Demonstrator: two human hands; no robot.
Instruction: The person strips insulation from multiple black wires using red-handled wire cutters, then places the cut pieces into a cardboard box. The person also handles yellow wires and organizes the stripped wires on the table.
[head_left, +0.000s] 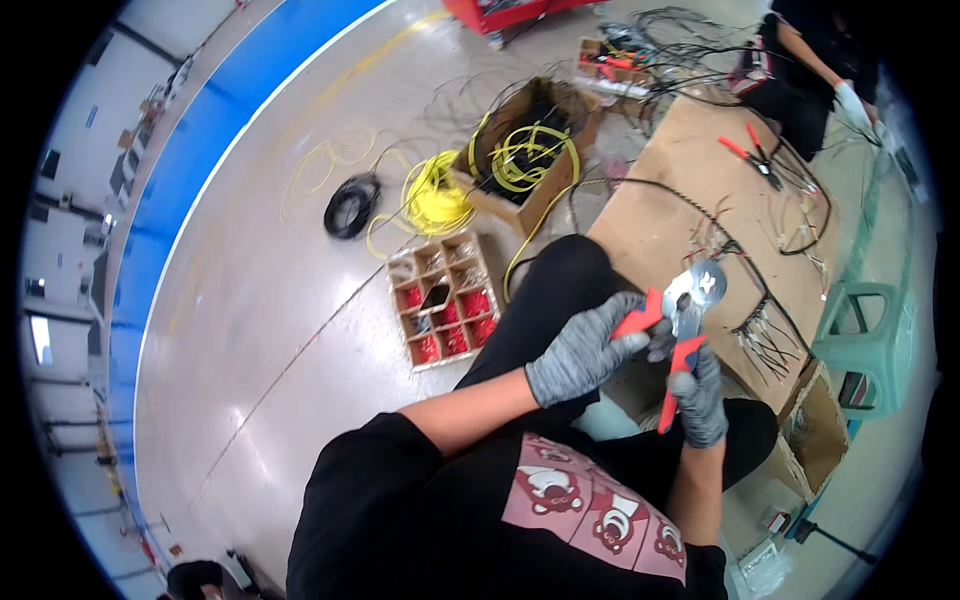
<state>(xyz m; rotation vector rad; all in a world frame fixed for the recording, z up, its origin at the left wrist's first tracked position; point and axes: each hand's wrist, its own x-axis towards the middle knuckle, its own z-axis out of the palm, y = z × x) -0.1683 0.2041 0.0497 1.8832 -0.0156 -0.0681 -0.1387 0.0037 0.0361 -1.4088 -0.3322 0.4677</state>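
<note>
Both my hands, in grey gloves, hold a pair of crimping pliers [706, 284] with a round silver head and red handles. My left hand [578, 352] is closed round the left handle, and my right hand [702, 400] grips the right one. The handles stand apart, and the head points away from me over the board's near edge. Whether anything sits in the jaws is too small to tell. Just beyond lies a black wire harness [745, 262] with several thin branching leads, on a brown board [650, 215]. Red-handled pliers [757, 160] rest farther back on it.
On the floor to the left is a compartment box [430, 368] of small red parts. Behind it lie a yellow cable coil [437, 195], a black coil [352, 205] and a cardboard box [525, 213]. A green stool [868, 345] stands right; a co-worker's gloved hand [852, 106] shows beyond.
</note>
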